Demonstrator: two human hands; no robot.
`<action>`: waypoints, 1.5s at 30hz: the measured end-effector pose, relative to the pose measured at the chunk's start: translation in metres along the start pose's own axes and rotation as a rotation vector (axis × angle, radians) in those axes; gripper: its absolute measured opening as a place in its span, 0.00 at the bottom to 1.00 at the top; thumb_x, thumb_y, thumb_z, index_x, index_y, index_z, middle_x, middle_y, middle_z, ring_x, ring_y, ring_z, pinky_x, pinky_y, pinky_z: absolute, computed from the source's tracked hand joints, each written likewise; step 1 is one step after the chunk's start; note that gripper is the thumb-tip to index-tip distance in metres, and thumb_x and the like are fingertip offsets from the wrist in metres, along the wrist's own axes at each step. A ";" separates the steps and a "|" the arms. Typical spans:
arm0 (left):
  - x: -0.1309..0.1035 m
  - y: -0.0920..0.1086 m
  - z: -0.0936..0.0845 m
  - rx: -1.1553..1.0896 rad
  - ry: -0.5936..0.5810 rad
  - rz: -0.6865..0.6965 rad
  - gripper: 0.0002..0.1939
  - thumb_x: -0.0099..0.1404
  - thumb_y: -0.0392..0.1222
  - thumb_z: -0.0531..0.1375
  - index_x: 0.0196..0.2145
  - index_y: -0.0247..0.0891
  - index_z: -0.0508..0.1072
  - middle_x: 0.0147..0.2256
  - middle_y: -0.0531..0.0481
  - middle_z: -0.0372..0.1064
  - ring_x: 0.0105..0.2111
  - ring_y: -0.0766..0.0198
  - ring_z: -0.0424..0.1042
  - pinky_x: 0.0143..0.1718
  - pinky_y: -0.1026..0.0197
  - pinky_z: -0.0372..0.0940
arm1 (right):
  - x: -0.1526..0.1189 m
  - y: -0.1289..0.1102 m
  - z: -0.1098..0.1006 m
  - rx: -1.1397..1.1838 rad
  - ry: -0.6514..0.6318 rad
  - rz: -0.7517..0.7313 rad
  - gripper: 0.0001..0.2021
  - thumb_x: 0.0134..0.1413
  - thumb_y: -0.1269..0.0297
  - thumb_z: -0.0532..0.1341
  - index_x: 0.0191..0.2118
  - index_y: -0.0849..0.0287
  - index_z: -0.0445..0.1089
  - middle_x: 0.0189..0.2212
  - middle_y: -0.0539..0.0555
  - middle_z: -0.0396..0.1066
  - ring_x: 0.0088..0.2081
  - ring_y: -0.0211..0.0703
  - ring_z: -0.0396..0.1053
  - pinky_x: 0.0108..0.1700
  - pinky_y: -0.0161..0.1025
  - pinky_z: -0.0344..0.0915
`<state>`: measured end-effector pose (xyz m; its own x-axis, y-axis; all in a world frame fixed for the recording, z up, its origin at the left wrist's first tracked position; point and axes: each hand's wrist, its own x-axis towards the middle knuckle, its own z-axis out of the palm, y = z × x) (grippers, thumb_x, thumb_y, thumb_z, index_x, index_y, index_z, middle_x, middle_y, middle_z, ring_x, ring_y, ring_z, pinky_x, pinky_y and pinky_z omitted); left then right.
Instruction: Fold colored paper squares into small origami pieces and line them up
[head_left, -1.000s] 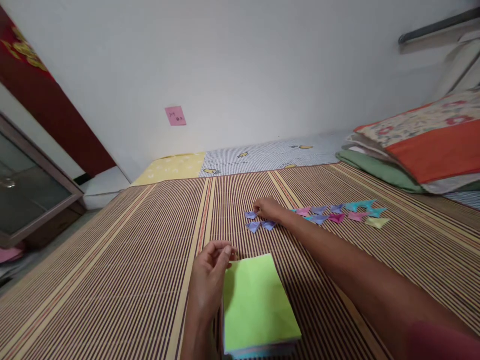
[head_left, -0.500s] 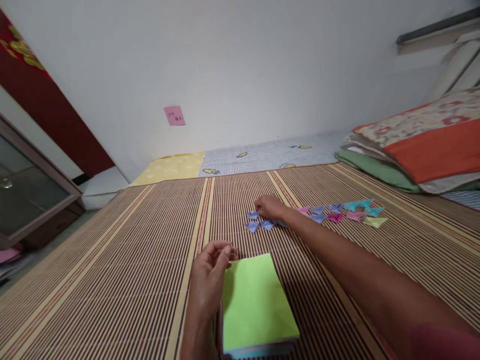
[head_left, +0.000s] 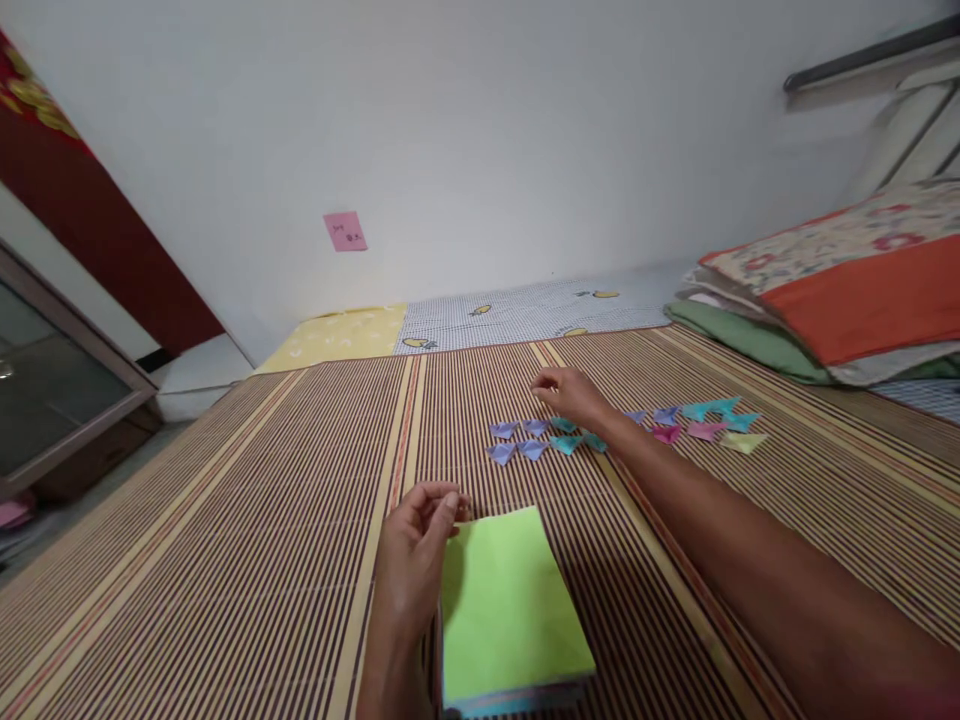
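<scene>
My right hand (head_left: 574,396) is just above the back row of small folded paper shapes, its fingers loosely curled and slightly apart, with nothing visible in them. Purple folded papers (head_left: 533,450) and teal ones (head_left: 565,443) lie to its left and below it. The hand and forearm cover part of the rows. Nearer to me, my left hand (head_left: 416,540) rests at the left side of a stack of square paper with a lime-green sheet (head_left: 514,605) on top. Its fingers are half curled, the thumb is a little apart, and no object shows between them.
A striped bamboo mat (head_left: 262,520) spreads under everything. More folded papers, including a pale yellow one (head_left: 744,441), lie to the right. Folded bedding (head_left: 862,290) sits at the far right. A pink note (head_left: 345,231) is stuck on the white wall.
My right hand has lifted and moved right and away from the leftmost purple papers, uncovering a purple one and several teal ones. My left hand and the paper stack stay nearly still.
</scene>
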<state>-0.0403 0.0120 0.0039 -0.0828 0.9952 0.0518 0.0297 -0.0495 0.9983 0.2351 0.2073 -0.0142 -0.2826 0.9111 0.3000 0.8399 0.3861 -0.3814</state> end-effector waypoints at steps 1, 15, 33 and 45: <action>0.000 0.000 0.000 -0.001 -0.002 0.001 0.16 0.62 0.52 0.65 0.37 0.36 0.76 0.34 0.45 0.79 0.34 0.58 0.76 0.36 0.59 0.68 | -0.006 0.003 -0.003 0.012 0.015 0.012 0.13 0.68 0.60 0.62 0.53 0.61 0.72 0.49 0.57 0.74 0.45 0.46 0.75 0.47 0.49 0.75; 0.001 -0.003 -0.002 0.006 0.004 0.008 0.15 0.62 0.52 0.65 0.37 0.36 0.76 0.34 0.45 0.79 0.34 0.58 0.76 0.36 0.59 0.68 | -0.088 0.019 0.010 0.108 0.177 0.213 0.05 0.62 0.67 0.62 0.36 0.61 0.74 0.33 0.54 0.77 0.36 0.45 0.74 0.41 0.42 0.69; -0.033 0.004 -0.014 0.209 -0.070 0.109 0.09 0.64 0.46 0.64 0.36 0.38 0.78 0.36 0.45 0.78 0.36 0.55 0.76 0.39 0.56 0.70 | -0.237 -0.114 0.001 0.604 0.130 0.130 0.06 0.60 0.62 0.60 0.38 0.49 0.75 0.37 0.54 0.79 0.40 0.51 0.76 0.43 0.46 0.72; -0.088 -0.042 0.007 0.764 -0.191 0.282 0.30 0.54 0.32 0.69 0.55 0.39 0.75 0.59 0.37 0.70 0.62 0.44 0.66 0.65 0.43 0.58 | -0.259 -0.138 0.022 0.523 0.143 0.104 0.14 0.64 0.70 0.52 0.42 0.54 0.76 0.41 0.58 0.77 0.45 0.50 0.75 0.48 0.46 0.71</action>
<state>-0.0270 -0.0731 -0.0426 0.1976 0.9545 0.2235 0.6966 -0.2971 0.6530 0.1826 -0.0790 -0.0590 -0.1141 0.9337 0.3394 0.5076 0.3485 -0.7880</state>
